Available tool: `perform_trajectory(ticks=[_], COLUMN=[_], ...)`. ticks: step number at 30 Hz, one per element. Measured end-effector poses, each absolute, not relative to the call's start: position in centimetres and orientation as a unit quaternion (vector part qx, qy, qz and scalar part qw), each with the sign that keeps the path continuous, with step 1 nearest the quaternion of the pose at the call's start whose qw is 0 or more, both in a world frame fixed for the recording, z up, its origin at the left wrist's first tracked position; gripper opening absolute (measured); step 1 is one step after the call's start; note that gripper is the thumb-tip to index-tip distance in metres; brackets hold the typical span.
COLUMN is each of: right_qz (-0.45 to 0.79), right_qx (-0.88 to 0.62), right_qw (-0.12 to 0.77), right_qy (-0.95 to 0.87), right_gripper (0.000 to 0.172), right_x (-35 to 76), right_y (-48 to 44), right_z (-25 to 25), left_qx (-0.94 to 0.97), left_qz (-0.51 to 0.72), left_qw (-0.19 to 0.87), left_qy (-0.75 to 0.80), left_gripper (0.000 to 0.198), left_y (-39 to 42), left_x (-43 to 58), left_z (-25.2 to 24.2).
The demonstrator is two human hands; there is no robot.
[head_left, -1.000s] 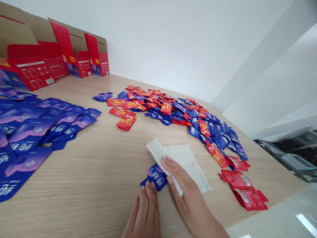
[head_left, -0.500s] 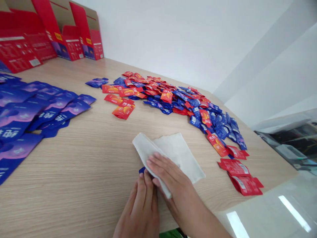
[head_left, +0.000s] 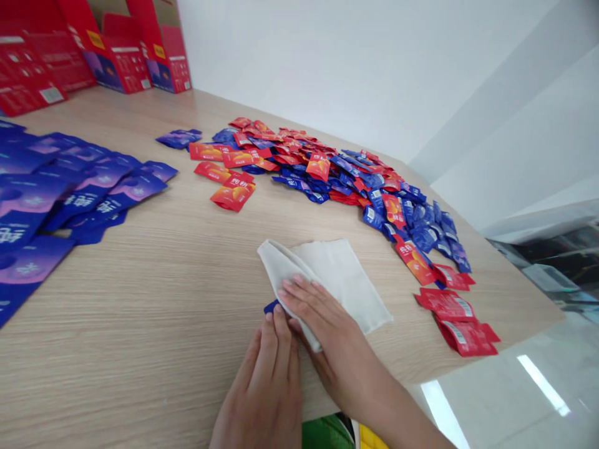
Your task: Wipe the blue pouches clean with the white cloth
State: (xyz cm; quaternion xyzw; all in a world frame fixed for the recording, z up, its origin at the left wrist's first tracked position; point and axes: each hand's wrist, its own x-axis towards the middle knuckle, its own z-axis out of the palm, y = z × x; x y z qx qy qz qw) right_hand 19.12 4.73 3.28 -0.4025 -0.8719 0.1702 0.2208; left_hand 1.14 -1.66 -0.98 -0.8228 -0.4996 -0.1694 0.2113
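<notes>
My left hand (head_left: pixel 269 368) presses its fingers together at the edge of a small blue packet (head_left: pixel 271 307), of which only a corner shows. Most of that packet is hidden beneath a folded white cloth (head_left: pixel 346 274) and my hands. Across the cloth's folded flap lies my right hand (head_left: pixel 322 318), fingers side by side on top and the thumb tucked at the near edge, so the cloth is gripped over the packet. Both hands rest low on the wooden table (head_left: pixel 178 324), touching or nearly touching each other.
A long heap of red and blue sachets (head_left: pixel 318 166) curves along the back and right. Several red sachets (head_left: pixel 461 324) lie near the right edge. Larger blue-purple pouches (head_left: pixel 84 181) overlap at the left. Red cardboard boxes (head_left: pixel 126 62) stand at the back left against the white wall.
The view has tipped slightly downward, so the table and its contents sit higher in the picture. Both hands keep nearly the same hold, with the cloth flap a little shifted.
</notes>
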Motion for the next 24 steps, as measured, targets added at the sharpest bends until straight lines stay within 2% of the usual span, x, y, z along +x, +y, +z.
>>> perform_trajectory(ticks=[2, 5, 7, 10, 13, 15, 20, 24], right_qz=[0.153, 0.111, 0.099, 0.129, 0.171, 0.170, 0.123, 0.146], right_qx=[-0.438, -0.528, -0.551, -0.488, -0.389, -0.408, -0.544, -0.478], right_qw=[0.222, 0.261, 0.290, 0.292, 0.227, 0.220, 0.296, 0.297], right_qy=[-0.858, -0.800, -0.776, -0.813, -0.876, -0.869, -0.775, -0.814], right_gripper=[0.059, 0.046, 0.044, 0.048, 0.059, 0.059, 0.044, 0.048], right_x=[20.3, 22.9, 23.2, 21.0, 19.1, 19.7, 23.2, 21.1], right_y=[5.8, 7.5, 7.5, 5.5, 4.3, 5.0, 7.7, 5.8], right_z=[2.7, 2.0, 2.3, 3.4, 3.7, 3.1, 1.9, 3.5], left_qx=[-0.825, -0.827, -0.827, -0.824, -0.823, -0.825, -0.822, -0.819], left_qz=[-0.163, -0.143, -0.134, -0.156, -0.161, -0.151, -0.122, -0.150], left_qw=[0.204, 0.182, 0.174, 0.192, 0.202, 0.195, 0.179, 0.202], left_qy=[-0.502, -0.512, -0.517, -0.509, -0.506, -0.507, -0.527, -0.516], left_gripper=[0.061, 0.063, 0.063, 0.059, 0.054, 0.056, 0.064, 0.064], left_y=[-1.7, -1.9, -2.0, -1.9, -1.8, -1.8, -2.1, -1.8], left_x=[1.0, 1.0, 1.1, 1.3, 1.3, 1.2, 1.2, 1.3], left_z=[-0.6, 0.0, 0.1, -0.5, -1.0, -0.7, 0.5, -0.5])
